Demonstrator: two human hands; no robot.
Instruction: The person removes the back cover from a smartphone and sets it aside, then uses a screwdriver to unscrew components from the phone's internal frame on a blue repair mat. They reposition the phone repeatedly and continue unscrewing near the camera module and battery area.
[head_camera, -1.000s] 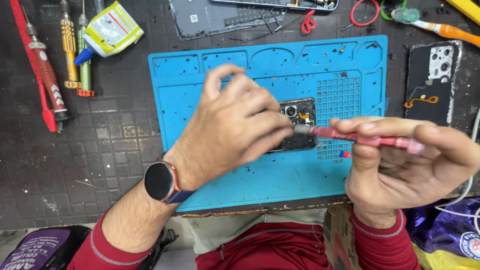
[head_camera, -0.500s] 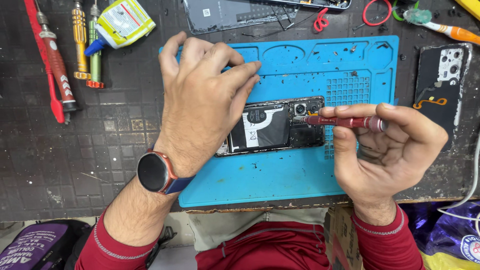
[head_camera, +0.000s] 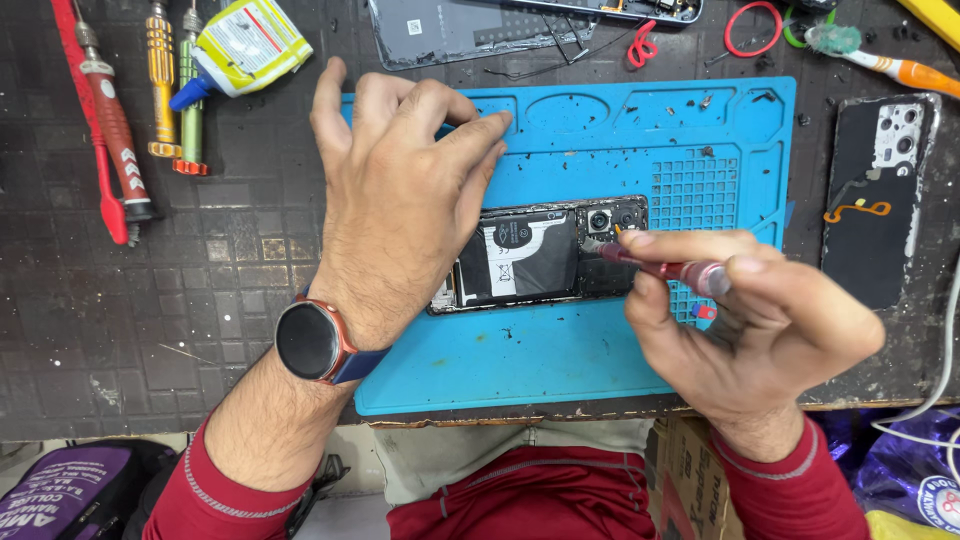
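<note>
Since the earlier frame the left hand (head_camera: 400, 200) has spread open, resting on the opened phone (head_camera: 545, 255) mid-mat, while the right hand (head_camera: 760, 330) pinches a red screwdriver (head_camera: 660, 268), tip at the phone's 3 o'clock end, where a slip could gouge the board.

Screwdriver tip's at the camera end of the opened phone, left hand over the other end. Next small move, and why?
Probably settle the left hand onto the opened phone to pin it: its fingers look spread and raised above the blue mat, while the right hand already has the red screwdriver tip near the camera modules.
</note>
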